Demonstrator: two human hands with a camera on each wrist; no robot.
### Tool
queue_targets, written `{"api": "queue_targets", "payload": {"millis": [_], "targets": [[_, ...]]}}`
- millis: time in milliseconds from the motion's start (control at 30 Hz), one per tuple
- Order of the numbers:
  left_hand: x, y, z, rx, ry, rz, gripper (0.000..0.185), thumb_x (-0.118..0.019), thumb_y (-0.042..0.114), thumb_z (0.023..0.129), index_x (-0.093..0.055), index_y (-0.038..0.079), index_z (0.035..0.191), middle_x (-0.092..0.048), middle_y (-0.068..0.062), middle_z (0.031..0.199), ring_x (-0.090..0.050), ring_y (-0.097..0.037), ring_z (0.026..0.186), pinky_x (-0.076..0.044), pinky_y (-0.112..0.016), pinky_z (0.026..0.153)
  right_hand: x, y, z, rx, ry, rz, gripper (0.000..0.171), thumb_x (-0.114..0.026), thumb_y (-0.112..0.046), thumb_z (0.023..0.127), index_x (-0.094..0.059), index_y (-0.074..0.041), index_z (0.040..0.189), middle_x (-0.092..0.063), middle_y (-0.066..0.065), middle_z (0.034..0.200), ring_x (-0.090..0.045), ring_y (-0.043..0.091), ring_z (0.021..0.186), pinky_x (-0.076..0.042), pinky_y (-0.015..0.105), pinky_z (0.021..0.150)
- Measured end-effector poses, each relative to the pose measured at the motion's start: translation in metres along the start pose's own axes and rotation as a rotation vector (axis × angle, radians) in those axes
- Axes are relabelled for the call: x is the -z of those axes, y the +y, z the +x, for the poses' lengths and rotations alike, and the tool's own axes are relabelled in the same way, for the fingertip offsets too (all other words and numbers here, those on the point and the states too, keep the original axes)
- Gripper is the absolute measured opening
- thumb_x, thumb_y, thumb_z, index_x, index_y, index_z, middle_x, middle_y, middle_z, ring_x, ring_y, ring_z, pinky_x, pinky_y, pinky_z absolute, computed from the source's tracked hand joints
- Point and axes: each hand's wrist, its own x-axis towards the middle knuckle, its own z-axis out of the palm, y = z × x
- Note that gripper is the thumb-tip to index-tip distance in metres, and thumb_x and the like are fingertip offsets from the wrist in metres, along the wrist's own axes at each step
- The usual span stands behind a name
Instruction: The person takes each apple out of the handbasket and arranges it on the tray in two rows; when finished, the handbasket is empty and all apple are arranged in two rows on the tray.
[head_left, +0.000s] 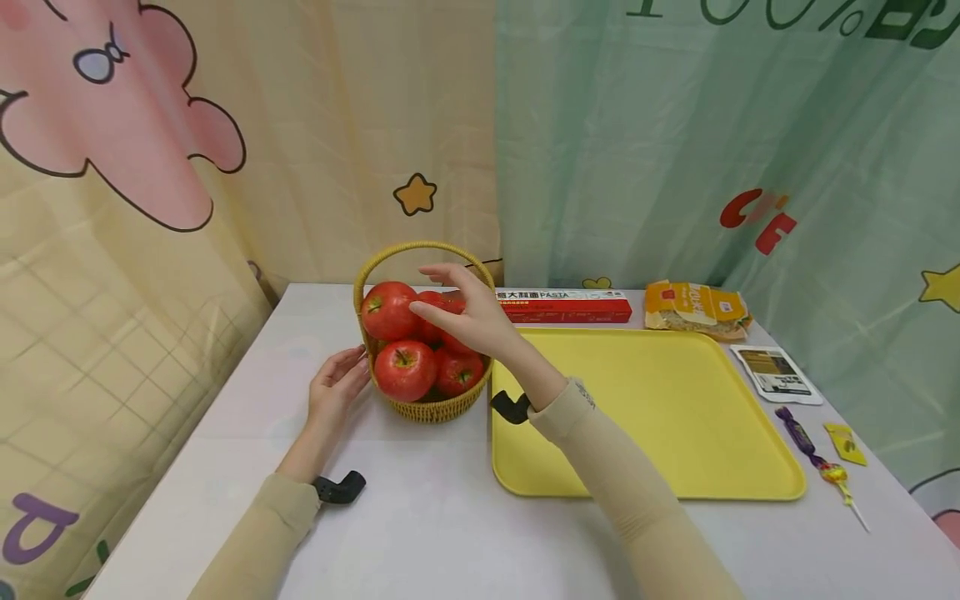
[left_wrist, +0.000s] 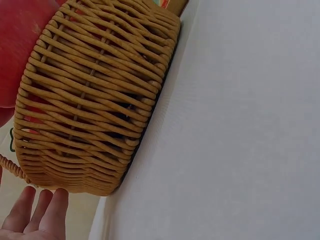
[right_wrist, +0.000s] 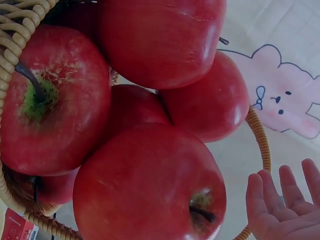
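Nearest us: both forearms in beige sleeves, a black clip at each wrist. Our left hand [head_left: 335,392] rests on the smooth white desk [head_left: 420,517], fingers straight and relaxed, holding nothing, fingertips just beside the basket's left wall; the left wrist view shows a small gap, so no contact that we can confirm.

Our right hand [head_left: 467,315] hovers over the apples, fingers spread and loosely extended, gripping nothing. We cannot tell whether the palm touches the fruit below it.

The woven basket [head_left: 433,408] sits on the desk, touching or nearly touching the tray's left edge. Round, tan wicker, tight horizontal weave, arched hoop handle [head_left: 420,247]. It is piled with glossy red apples [head_left: 405,369]; the right wrist view shows green stem wells and short dark stems.

Right of the basket: flat yellow plastic tray [head_left: 675,400], rounded corners, low rim.

Right of the tray: a purple-wrapped lollipop [head_left: 817,458], a small yellow sachet [head_left: 845,442], a glossy white packet [head_left: 777,375].

Behind the tray: a long red-and-white pasta box [head_left: 566,306] and a crinkled orange snack bag [head_left: 696,308].

Farthest: printed cloth curtains, cream on the left, pale green on the right.
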Motion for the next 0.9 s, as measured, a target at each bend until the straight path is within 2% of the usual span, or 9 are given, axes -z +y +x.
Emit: {"api": "queue_targets", "payload": {"millis": [267,533,733,900], "targets": [[-0.001,-0.005,-0.001,0.016,0.0,0.038,0.026,-0.056,-0.007,0.09,-0.064,0.014,0.103,-0.067,0.006,0.1,-0.063,-0.006,0.093,-0.052,-0.023,0.079,-0.015,0.01,0.014,-0.041,-0.036,-0.023,0.054,-0.069,-0.037,0.084,-0.05,-0.018,0.131,-0.049,0.002,0.132,-0.049,0.022,0.118,-0.044,0.046,0.095],[0.0,-0.004,-0.001,0.074,0.006,0.095,0.025,-0.058,-0.004,0.089,-0.064,0.011,0.108,-0.066,0.008,0.1,-0.062,-0.005,0.092,-0.051,-0.024,0.083,-0.021,0.011,0.021,-0.08,-0.083,-0.111,0.057,-0.069,-0.04,0.084,-0.048,-0.018,0.132,-0.047,-0.002,0.133,-0.045,0.013,0.118,-0.043,0.043,0.096],[0.0,-0.003,-0.001,0.12,0.003,0.143,0.023,-0.058,-0.001,0.09,-0.065,0.017,0.103,-0.066,0.009,0.097,-0.062,-0.004,0.091,-0.05,-0.025,0.086,-0.025,0.012,0.027,-0.06,-0.095,-0.157,0.057,-0.069,-0.04,0.084,-0.049,-0.018,0.132,-0.048,-0.002,0.131,-0.045,0.012,0.118,-0.043,0.041,0.098],[0.0,-0.002,-0.001,0.158,0.01,0.177,0.028,-0.059,0.001,0.091,-0.061,0.005,0.118,-0.066,0.011,0.094,-0.062,-0.003,0.089,-0.049,-0.026,0.088,-0.027,0.013,0.033,-0.055,-0.117,-0.166,0.058,-0.07,-0.039,0.083,-0.049,-0.017,0.132,-0.048,-0.002,0.131,-0.045,0.012,0.116,-0.043,0.036,0.097]]}}
